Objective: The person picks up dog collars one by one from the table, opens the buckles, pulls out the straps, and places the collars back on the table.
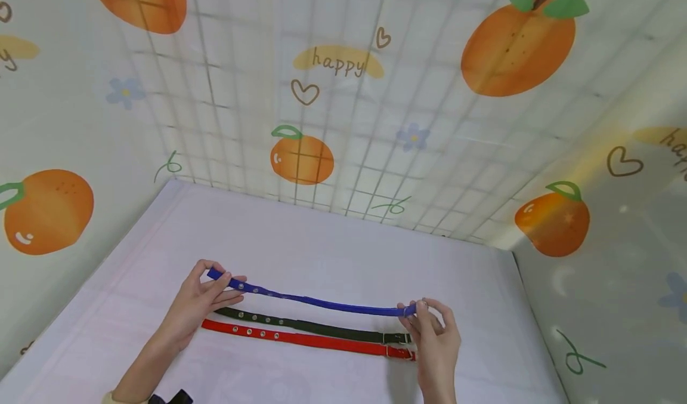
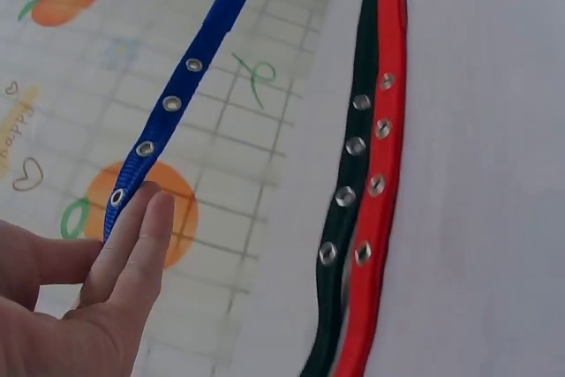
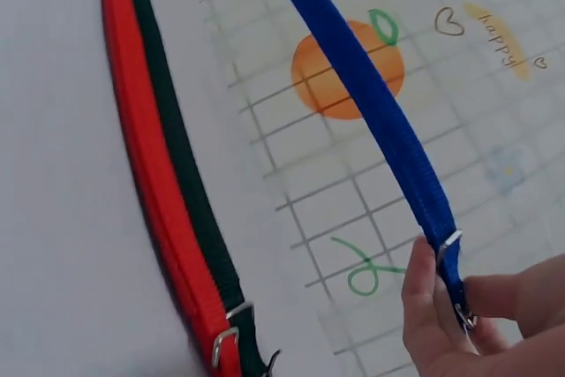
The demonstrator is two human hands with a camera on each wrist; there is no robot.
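A blue pet collar [image 1: 327,303] with metal eyelets is stretched between both hands, held above the table. My left hand [image 1: 206,293] pinches its eyelet end between thumb and fingers. At the other end, my right hand [image 1: 436,335] pinches the collar beside its metal buckle [image 3: 463,315]. Below it, a dark green collar [image 1: 327,330] and a red collar [image 1: 327,342] lie side by side, eyelets to the left and buckles to the right. In the left wrist view, the blue strap's eyelets [image 2: 172,104] show clearly.
The collars lie on a white table [image 1: 300,243]. A pale wall covering [image 1: 241,111] printed with oranges and a grid rises behind it, with more walls at left and right. A small black object [image 1: 179,397] shows at the bottom edge near the left forearm.
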